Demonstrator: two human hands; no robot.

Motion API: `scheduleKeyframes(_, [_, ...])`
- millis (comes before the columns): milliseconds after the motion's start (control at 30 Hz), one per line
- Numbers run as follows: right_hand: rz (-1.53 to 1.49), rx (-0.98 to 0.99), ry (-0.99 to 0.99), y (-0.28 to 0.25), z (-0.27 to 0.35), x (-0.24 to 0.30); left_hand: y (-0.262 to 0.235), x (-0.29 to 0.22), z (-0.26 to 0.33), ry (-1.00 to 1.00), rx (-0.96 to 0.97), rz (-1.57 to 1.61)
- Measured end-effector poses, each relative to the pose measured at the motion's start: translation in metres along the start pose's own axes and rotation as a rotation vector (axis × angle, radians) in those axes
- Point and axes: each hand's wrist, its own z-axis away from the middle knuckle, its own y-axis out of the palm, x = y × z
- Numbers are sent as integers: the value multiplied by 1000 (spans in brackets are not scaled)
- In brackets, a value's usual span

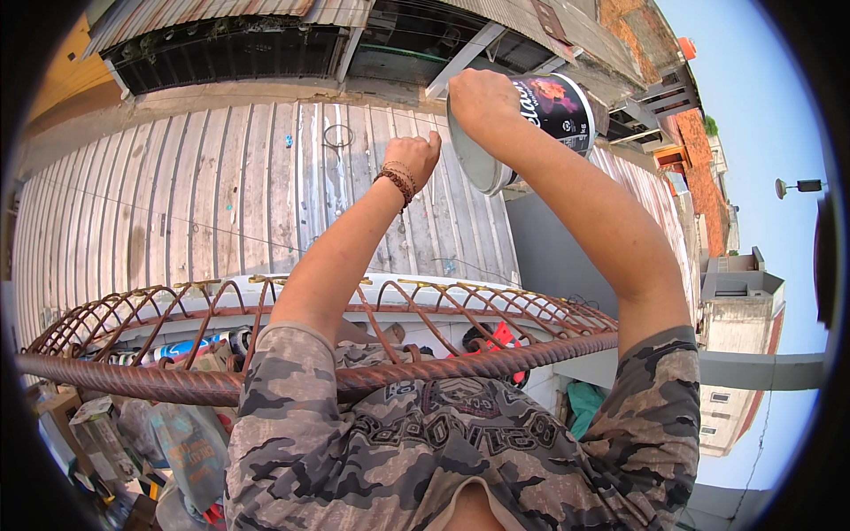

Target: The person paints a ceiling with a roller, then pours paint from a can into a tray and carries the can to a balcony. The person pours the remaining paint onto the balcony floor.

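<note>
My right hand is closed on the edge of a black-and-white plastic paint pail, held out at arm's length. A pink flower picture marks the pail's dark label. It lies tilted, with a pale round end turned toward the left; whether that end is open I cannot tell. My left hand is raised to the left of the pail, apart from it. Its fingers are curled in, and anything inside them is hidden. Brown bead bracelets circle the left wrist. Both arms reach out past a rusty metal railing.
Below and beyond the railing spreads a corrugated metal roof, with a wire ring and small litter on it. Boxes and plastic bags crowd the lower left. Houses and a street lamp stand farther off.
</note>
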Motion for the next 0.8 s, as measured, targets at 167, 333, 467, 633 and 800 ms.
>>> scheduleKeyframes(167, [-18, 38, 22, -2, 2, -2, -13, -16, 6, 160, 134, 4])
scheduleKeyframes(333, [-55, -24, 11, 1, 5, -9, -4, -13, 5, 21, 117, 24])
scheduleKeyframes(467, [-99, -29, 24, 6, 6, -11, 3, 0, 8, -79, 3, 17])
scheduleKeyframes(633, [-58, -65, 28, 26, 7, -11, 26, 28, 17, -173, -30, -70])
scheduleKeyframes(800, [-26, -98, 82, 61, -9, -34, 29, 67, 39, -360, 113, -214])
